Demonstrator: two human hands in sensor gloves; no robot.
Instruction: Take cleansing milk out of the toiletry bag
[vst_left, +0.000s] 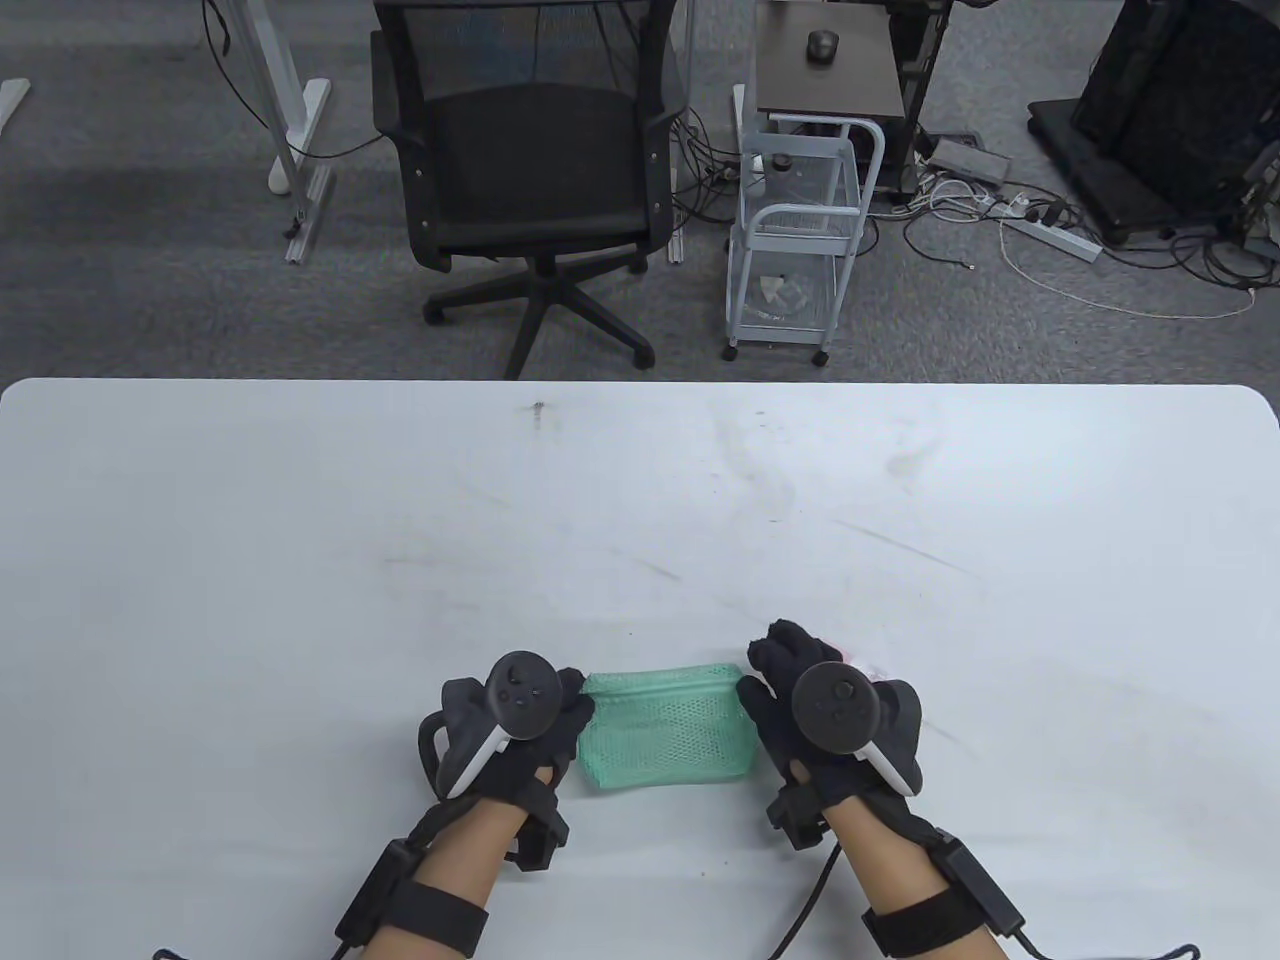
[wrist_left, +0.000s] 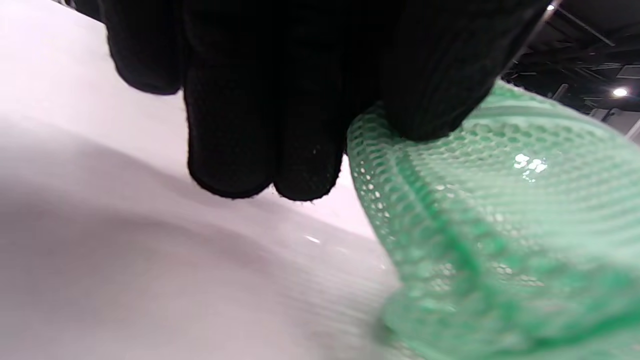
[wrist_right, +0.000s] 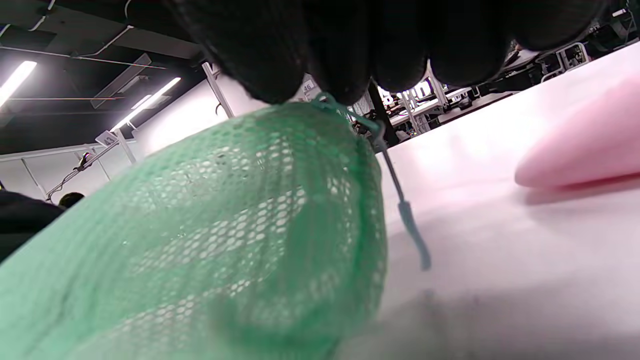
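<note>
Low on the white desk (vst_left: 300, 560), near its front edge, lay a green mesh toiletry bag (vst_left: 668, 725), flat between the two gloved hands. Left hand (vst_left: 520, 725) sat at the bag's left end; the left wrist view showed one gloved finger (wrist_left: 440, 85) pressing down on the mesh near the top seam, the other fingers curled beside the bag, just off the desk. Whether anything sat under the mesh to make it a pinch could not be told. Right hand (vst_left: 815, 700) was at the bag's right end. In the right wrist view its fingertips (wrist_right: 345, 60) were bunched at the top corner of the bag (wrist_right: 210, 225), right where the zipper slider (wrist_right: 327, 103) sat; a thin green pull tab (wrist_right: 411, 225) hung down from there toward the desk. Grip on the right looked clenched on that zipper corner.

A pale pink object (wrist_right: 580, 150) lay on the desk just to the right of the bag, partly hidden behind the right hand in the table view; it may have been the cleansing milk, but no label could be read. What the bag held could not be made out through the mesh.

Beyond the desk stood a black office chair (vst_left: 530, 160) and a white wire cart (vst_left: 800, 230) on grey carpet.
</note>
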